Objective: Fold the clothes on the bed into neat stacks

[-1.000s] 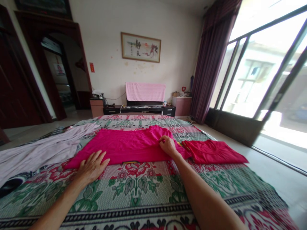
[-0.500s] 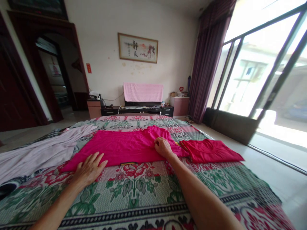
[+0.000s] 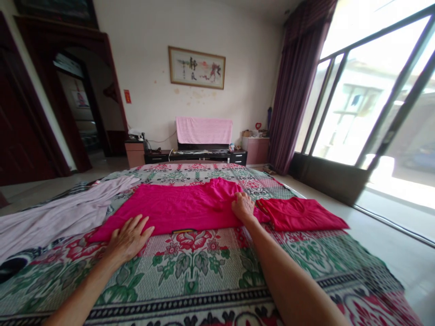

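A bright pink shirt (image 3: 176, 203) lies spread lengthwise, folded over, on a floral blanket (image 3: 190, 267). My left hand (image 3: 128, 237) rests flat on its near left corner, fingers stretched and slightly apart. At the shirt's right end, my right hand (image 3: 243, 207) has its fingers curled onto the cloth. The fingertips are partly hidden, but they seem to grip the fabric there. Just right of that hand sits a folded red garment (image 3: 302, 213). A dark and yellow strip (image 3: 183, 231) shows under the shirt's near edge.
Pale pink clothing (image 3: 64, 213) is heaped at the left of the bed, with a black-and-white item (image 3: 16, 265) beside it. Beyond the bed stands a low black cabinet (image 3: 158, 158) and a screen under a pink cloth (image 3: 204, 130). Glass doors (image 3: 353, 113) are at right.
My right hand has slid to the right along the pink shirt, to its right end. My left hand stays pressed on the left corner.
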Available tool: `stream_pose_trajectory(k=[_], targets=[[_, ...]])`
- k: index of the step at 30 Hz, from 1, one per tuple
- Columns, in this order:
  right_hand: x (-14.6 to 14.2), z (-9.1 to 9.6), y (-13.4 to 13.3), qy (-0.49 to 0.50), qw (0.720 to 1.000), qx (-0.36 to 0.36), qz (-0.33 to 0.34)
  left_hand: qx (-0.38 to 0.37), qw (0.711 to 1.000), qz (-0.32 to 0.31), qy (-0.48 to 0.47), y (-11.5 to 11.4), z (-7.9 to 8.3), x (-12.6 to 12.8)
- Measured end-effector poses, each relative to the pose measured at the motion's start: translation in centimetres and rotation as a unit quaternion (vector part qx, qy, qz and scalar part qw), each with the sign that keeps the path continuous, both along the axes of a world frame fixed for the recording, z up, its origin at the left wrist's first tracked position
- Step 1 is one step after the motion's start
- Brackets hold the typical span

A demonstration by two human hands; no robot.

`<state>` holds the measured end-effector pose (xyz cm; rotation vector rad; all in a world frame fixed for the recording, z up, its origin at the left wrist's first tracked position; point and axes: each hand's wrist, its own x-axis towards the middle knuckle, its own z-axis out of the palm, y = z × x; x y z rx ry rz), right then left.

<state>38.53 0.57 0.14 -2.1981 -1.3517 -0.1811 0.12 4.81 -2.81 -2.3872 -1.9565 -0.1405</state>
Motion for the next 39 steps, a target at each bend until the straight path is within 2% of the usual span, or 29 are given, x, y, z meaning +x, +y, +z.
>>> stream_pose_trajectory(k=[4, 9, 13, 15, 17, 20, 24, 27, 30, 33, 36, 39], targets=[[1.5, 0.1, -0.2, 0.034, 0.998, -0.040, -0.036, 0.004, 1.000, 0.006, -0.015, 0.0, -0.1, 0.0], [2.5, -0.1, 0.0, 0.050, 0.997, -0.046, -0.048, 0.010, 1.000, 0.009, -0.025, -0.2, 0.1, 0.2], [1.9, 0.3, 0.0, 0.029, 0.998, 0.001, -0.064, 0.014, 0.999, 0.008, -0.030, -0.5, 0.3, 0.5], [1.1, 0.6, 0.0, 0.004, 0.999, 0.045, -0.008, 0.014, 0.999, 0.009, -0.030, -0.6, 0.4, 0.5], [0.0, 0.7, 0.1, -0.012, 0.994, 0.074, 0.079, 0.010, 0.999, 0.008, -0.029, -0.6, 0.5, 0.5], [-1.4, 0.0, 0.3, -0.026, 0.983, 0.058, 0.170, 0.007, 0.999, 0.007, -0.032, -0.6, 0.5, 0.3], [-1.8, -1.4, 0.8, -0.033, 0.985, 0.004, 0.170, 0.013, 0.999, -0.003, -0.046, -0.6, 0.3, 0.2], [-1.6, -1.6, 0.8, -0.023, 0.987, 0.041, 0.157, 0.029, 0.998, -0.008, -0.059, -0.6, 0.2, 0.3], [-1.1, -0.8, 0.1, -0.008, 0.985, 0.068, 0.159, 0.079, 0.992, -0.018, -0.093, -0.4, 0.1, 0.0], [-0.5, 0.4, -1.5, -0.005, 0.977, 0.013, 0.213, 0.093, 0.988, -0.037, -0.121, 0.2, 0.4, -1.5], [0.2, 1.3, -3.6, 0.005, 0.948, -0.073, 0.309, 0.082, 0.990, -0.039, -0.110, 0.5, 1.1, -4.1], [0.8, 1.5, -5.4, 0.026, 0.925, -0.120, 0.359, 0.076, 0.992, -0.032, -0.093, 0.2, 1.8, -6.5]])
